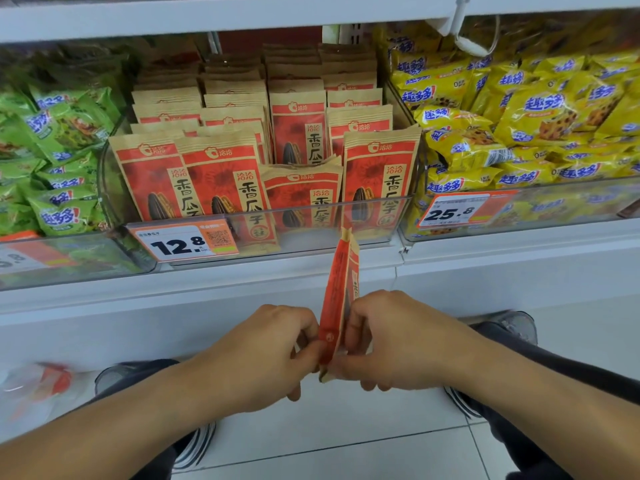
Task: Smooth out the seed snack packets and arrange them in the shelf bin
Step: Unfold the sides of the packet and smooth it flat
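Note:
A red and kraft-brown seed snack packet stands edge-on in front of me, below the shelf. My left hand pinches its lower left side. My right hand pinches its lower right side, fingers curled round the bottom edge. Above them, the clear shelf bin holds several rows of the same packets standing upright. One packet in the front row sits lower than its neighbours.
Green snack bags fill the bin on the left, yellow ones the bin on the right. Price tags 12.8 and 25.8 hang on the bin fronts. A white shelf ledge juts out below. My shoes stand on a tiled floor.

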`<control>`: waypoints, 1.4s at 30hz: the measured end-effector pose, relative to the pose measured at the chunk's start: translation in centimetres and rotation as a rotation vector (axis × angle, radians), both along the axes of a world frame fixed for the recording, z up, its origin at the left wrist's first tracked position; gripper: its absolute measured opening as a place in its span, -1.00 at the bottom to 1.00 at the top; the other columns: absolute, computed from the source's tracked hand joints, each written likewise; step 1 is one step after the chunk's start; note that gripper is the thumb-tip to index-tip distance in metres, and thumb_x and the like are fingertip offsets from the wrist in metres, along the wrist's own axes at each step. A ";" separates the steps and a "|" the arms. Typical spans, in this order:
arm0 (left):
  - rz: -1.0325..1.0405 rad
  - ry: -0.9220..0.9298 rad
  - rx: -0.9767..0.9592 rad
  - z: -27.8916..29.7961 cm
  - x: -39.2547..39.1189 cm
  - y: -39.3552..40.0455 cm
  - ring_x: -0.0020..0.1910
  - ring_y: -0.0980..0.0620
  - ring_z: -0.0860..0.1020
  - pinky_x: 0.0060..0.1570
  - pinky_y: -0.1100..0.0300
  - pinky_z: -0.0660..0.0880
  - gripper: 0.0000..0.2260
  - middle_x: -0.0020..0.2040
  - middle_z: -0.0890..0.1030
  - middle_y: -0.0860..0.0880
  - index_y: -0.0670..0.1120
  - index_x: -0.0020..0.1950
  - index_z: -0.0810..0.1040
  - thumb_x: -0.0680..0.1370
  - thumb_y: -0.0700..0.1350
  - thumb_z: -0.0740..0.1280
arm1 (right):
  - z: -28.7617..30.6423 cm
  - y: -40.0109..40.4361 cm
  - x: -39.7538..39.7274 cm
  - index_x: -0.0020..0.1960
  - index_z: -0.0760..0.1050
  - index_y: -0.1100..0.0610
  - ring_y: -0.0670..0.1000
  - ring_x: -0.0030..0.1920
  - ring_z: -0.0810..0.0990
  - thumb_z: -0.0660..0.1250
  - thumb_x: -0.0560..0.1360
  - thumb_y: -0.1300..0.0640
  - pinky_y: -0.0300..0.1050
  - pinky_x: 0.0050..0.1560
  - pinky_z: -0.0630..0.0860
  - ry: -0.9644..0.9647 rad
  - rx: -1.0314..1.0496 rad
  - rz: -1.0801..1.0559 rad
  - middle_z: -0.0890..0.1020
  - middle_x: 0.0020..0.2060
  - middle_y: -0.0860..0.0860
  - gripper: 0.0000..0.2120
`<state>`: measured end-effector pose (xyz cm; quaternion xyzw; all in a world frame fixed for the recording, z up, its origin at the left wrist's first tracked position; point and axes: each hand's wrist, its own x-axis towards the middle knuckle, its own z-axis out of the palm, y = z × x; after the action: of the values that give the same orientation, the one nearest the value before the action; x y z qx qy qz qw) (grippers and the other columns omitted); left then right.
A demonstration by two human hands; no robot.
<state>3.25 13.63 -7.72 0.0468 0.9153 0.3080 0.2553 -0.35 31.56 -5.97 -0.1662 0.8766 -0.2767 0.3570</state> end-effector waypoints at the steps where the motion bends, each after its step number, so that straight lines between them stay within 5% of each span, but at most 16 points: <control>1: 0.003 -0.002 0.005 -0.1 -0.1 -0.1 -0.43 0.20 0.61 -0.27 0.19 0.60 -0.82 -0.39 0.64 0.05 0.01 -0.13 0.53 0.64 0.00 0.24 | -0.1 0.0 -0.1 -0.19 0.63 0.10 -0.07 -0.34 0.68 0.52 0.41 -0.09 -0.28 -0.31 0.58 -0.024 -0.016 -0.026 0.72 -0.29 0.02 -0.74; 5: 0.007 -0.024 0.039 -0.1 -0.3 -0.3 -0.44 0.18 0.60 -0.31 0.27 0.56 -0.82 -0.40 0.64 0.16 -0.01 -0.13 0.53 0.64 -0.03 0.25 | -0.5 0.0 -0.2 -0.24 0.61 0.11 0.00 -0.24 0.73 0.52 0.43 0.05 0.00 -0.11 0.70 -0.109 -0.107 -0.102 0.73 -0.25 0.06 -0.83; 10: -0.008 -0.019 0.047 -0.3 -0.3 -0.3 -0.42 0.13 0.62 -0.24 0.15 0.61 -0.81 -0.35 0.68 0.00 -0.02 -0.12 0.55 0.64 -0.02 0.25 | -0.5 -0.1 -0.2 -0.25 0.56 0.18 0.07 -0.22 0.74 0.43 0.46 0.33 -0.02 -0.11 0.70 -0.197 -0.197 -0.180 0.72 -0.24 0.18 -0.85; 15: 0.025 -0.086 0.097 -0.6 -0.5 -0.3 -0.32 0.09 0.67 -0.15 0.01 0.64 -0.83 -0.22 0.68 -0.01 -0.02 -0.09 0.51 0.63 0.03 0.26 | -0.6 0.0 -0.3 -0.23 0.56 0.19 0.10 -0.23 0.74 0.41 0.44 0.37 -0.07 -0.17 0.68 -0.203 -0.206 -0.175 0.71 -0.30 0.17 -0.87; 19: 0.251 -0.218 0.283 -0.4 -0.7 -0.2 -0.14 0.06 0.69 -0.04 0.03 0.65 -0.73 -0.04 0.68 -0.02 -0.06 0.12 0.51 0.60 0.12 0.24 | -0.6 -0.2 -0.3 -0.19 0.61 0.22 0.03 -0.28 0.72 0.45 0.41 0.32 -0.08 -0.13 0.69 -0.203 -0.174 -0.113 0.72 -0.32 0.12 -0.95; 23: 0.486 -0.306 0.511 0.1 -1.1 0.3 -0.09 -0.08 0.70 -0.06 0.09 0.66 -0.64 -0.06 0.72 -0.13 -0.16 0.13 0.60 0.64 0.10 0.20 | -0.8 -0.7 0.1 -0.18 0.62 0.20 -0.04 -0.37 0.66 0.45 0.40 0.32 -0.15 -0.23 0.63 -0.224 -0.198 -0.051 0.71 -0.36 0.08 -0.95; 27: 0.493 -0.202 0.489 -0.4 -1.0 0.1 -0.12 -0.14 0.70 -0.06 0.00 0.66 -0.79 -0.08 0.71 -0.19 -0.14 0.10 0.62 0.67 -0.13 0.20 | -1.3 -1.2 0.5 -0.16 0.61 0.14 -0.12 -0.39 0.63 0.49 0.42 0.23 -0.22 -0.29 0.57 -0.180 -0.177 -0.011 0.70 -0.34 0.02 -0.94; 30: 0.451 -0.116 0.408 -0.8 -1.1 -0.3 -0.16 -0.07 0.70 -0.09 0.02 0.67 -0.80 -0.09 0.71 -0.13 -0.06 0.12 0.60 0.68 -0.18 0.18 | -1.3 -1.1 0.1 -0.24 0.60 0.01 -0.22 -0.39 0.58 0.50 0.42 0.09 -0.33 -0.33 0.47 0.059 -0.100 -0.020 0.67 -0.35 -0.10 -0.89; 33: 0.394 -0.029 0.324 -1.3 -1.4 -0.9 -0.12 -0.07 0.69 -0.02 -0.07 0.63 -0.82 -0.10 0.71 -0.07 -0.04 0.04 0.58 0.67 -0.15 0.18 | -1.1 -0.5 -1.1 -0.20 0.58 0.03 -0.14 -0.32 0.64 0.49 0.45 0.06 -0.19 -0.24 0.57 0.175 -0.170 -0.206 0.68 -0.35 -0.06 -0.89; 38: 0.369 0.202 0.180 -1.2 -1.9 -1.2 -0.28 0.02 0.56 -0.32 0.31 0.41 -0.75 -0.24 0.62 -0.05 -0.10 -0.15 0.50 0.67 -0.06 0.17 | -0.5 0.3 -2.5 0.10 0.39 -0.04 -0.16 -0.22 0.62 0.46 0.49 0.01 -0.16 -0.19 0.55 0.162 -0.259 -0.434 0.62 -0.11 -0.11 -0.71; 42: 0.383 0.261 0.219 -1.0 -2.1 -1.1 -0.28 0.07 0.56 -0.33 0.32 0.40 -0.75 -0.23 0.63 -0.02 -0.07 -0.14 0.51 0.67 -0.06 0.15 | -0.3 -0.1 -2.0 -0.03 0.42 0.02 -0.03 -0.19 0.70 0.45 0.50 0.19 0.10 0.01 0.64 0.093 -0.428 -0.540 0.69 -0.08 -0.08 -0.79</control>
<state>1.18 12.50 -8.76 -0.0606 0.8940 0.4392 0.0654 -2.34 31.47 -6.30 -0.0115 0.8264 -0.5308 0.1877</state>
